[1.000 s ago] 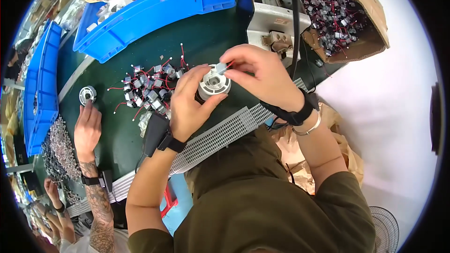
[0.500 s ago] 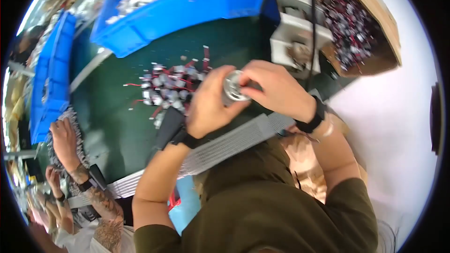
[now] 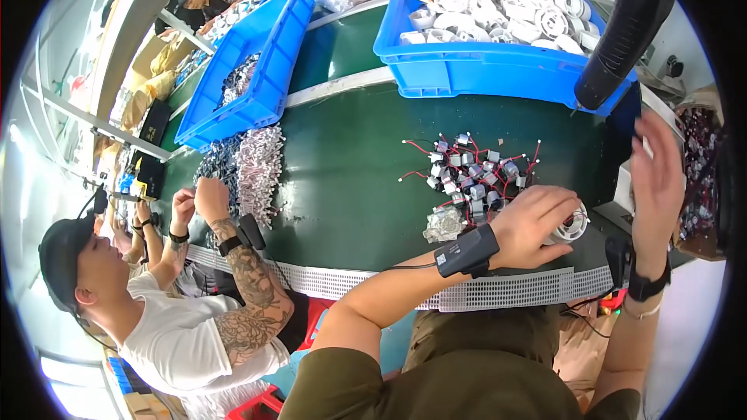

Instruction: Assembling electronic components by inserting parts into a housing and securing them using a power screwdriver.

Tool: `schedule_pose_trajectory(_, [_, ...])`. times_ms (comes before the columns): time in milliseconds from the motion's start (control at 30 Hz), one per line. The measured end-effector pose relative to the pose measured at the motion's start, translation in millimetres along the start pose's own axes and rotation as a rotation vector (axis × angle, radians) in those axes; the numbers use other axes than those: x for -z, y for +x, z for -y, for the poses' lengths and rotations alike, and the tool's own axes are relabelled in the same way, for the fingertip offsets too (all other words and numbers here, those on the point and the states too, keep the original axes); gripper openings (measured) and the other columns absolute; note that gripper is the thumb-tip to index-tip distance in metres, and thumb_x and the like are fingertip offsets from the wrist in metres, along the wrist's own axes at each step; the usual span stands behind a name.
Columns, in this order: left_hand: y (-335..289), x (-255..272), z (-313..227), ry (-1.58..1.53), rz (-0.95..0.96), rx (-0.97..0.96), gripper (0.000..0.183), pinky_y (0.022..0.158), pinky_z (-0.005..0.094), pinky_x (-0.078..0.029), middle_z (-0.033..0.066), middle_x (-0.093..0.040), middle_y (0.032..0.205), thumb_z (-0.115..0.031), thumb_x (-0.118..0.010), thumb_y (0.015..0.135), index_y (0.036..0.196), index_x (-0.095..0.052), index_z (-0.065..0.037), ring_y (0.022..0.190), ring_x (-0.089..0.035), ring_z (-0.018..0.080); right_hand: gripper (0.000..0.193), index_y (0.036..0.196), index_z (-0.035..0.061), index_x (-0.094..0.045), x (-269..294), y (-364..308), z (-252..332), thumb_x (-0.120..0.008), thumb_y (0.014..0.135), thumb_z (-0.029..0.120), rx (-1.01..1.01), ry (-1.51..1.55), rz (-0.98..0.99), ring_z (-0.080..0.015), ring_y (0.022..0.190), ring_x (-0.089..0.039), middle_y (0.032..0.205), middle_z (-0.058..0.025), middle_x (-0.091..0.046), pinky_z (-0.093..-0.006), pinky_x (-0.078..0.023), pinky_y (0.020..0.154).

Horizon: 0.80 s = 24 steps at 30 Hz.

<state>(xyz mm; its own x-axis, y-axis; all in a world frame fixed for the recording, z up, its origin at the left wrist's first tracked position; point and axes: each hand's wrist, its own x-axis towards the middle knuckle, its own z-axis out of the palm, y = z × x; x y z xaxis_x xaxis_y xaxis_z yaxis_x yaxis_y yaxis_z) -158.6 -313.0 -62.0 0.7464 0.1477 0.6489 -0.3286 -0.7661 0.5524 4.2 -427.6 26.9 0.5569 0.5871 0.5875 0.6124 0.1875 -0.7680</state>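
On the green work surface, my left hand is curled round a round white plastic housing with an open, ring-like top. Up at the far right, my right hand is off the housing, its fingers stretched out and nothing seen in them. Beyond those fingers hangs a thick black cylindrical tool, pointing down and apart from the hand. Just left of the housing lies a heap of small silver motors with red and black wires. A crumpled clear plastic bag touches the heap's near side.
A blue bin heaped with white plastic housings stands at the back. Farther left is another blue bin, beside piles of small white and dark parts. A co-worker works there. A box of wired motors stands far right.
My right hand has let go of the housing and moved right and away. My left hand still has the housing, now low at the surface. The view has swung left, showing the co-worker.
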Motion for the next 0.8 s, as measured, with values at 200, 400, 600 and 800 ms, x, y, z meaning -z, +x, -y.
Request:
schedule_pose_trajectory(200, [2.8,-5.4,7.7,-0.084,0.003,0.023,0.05,0.088,0.0401,-0.048,0.0147,-0.055,0.116,-0.011,-0.079,0.067,0.11,-0.056,-0.001,0.105,-0.056,0.0341,0.046,0.13,-0.0033,-0.043,-44.5,83.6,28.4,-0.059,0.091,0.015,-0.006,0.519,0.102,-0.0169,0.107,-0.053,0.113,-0.0105,-0.058,-0.0306,-0.038,0.095])
schedule_pose_trajectory(400, [2.9,-0.2,4.3,-0.079,0.044,0.092,0.047,0.087,0.0377,-0.049,0.013,-0.054,0.115,-0.012,-0.079,0.066,0.107,-0.057,-0.003,0.104,-0.057,0.0315,0.054,0.138,-0.002,-0.033,-13.2,106.7,25.3,-0.054,0.092,0.017,-0.028,0.401,0.327,-0.0166,0.101,-0.054,0.109,-0.0076,-0.055,-0.0311,-0.039,0.096])
schedule_pose_trajectory(600, [11.4,4.3,-3.7,-0.192,0.136,0.208,0.04,0.085,0.0355,-0.049,0.0111,-0.052,0.114,-0.01,-0.08,0.067,0.101,-0.06,-0.004,0.102,-0.057,0.0291,0.054,0.137,-0.0052,-0.034,49.7,76.1,63.2,-0.053,0.09,0.014,-0.041,0.237,0.313,-0.0129,0.081,-0.047,0.091,-0.0047,-0.045,-0.0255,-0.039,0.079])
schedule_pose_trajectory(800, [14.6,0.0,0.9,-0.157,0.151,0.154,0.032,0.081,0.0361,-0.051,0.012,-0.055,0.115,-0.014,-0.079,0.068,0.094,-0.062,-0.006,0.1,-0.059,0.0312,0.022,0.104,-0.0032,-0.055,95.5,30.4,13.0,-0.061,0.088,0.012,-0.055,0.372,-0.055,-0.0122,0.075,-0.051,0.08,-0.0039,-0.053,-0.0244,-0.04,0.071])
